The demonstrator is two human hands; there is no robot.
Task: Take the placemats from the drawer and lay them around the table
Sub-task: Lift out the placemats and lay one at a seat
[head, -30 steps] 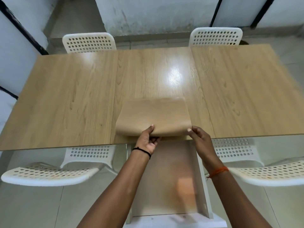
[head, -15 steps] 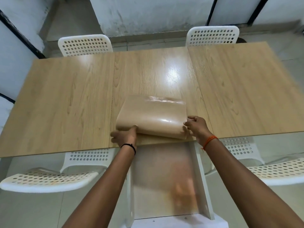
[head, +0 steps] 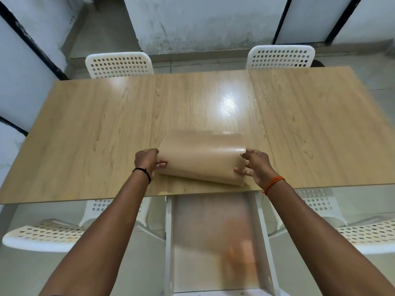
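While arched over the table (head: 89,133), placemats (head: 203,154) gripped by both outstretched hands, left hand (head: 146,160), right hand (head: 255,165).

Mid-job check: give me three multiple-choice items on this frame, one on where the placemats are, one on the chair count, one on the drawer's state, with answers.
1. Where is the stack of placemats?
A. On the table, near its front edge
B. Inside the drawer
C. On a chair

2. How many white chairs show?
A. Two
B. Four
C. Six

3. The drawer is:
A. Pushed shut
B. Pulled open
C. Removed and on the floor

Answers: 1 A, the curved stack sits on the wood between the left hand and the right hand. 2 B, two beyond the table, two on the near side. 3 B, it juts out under the table's edge.
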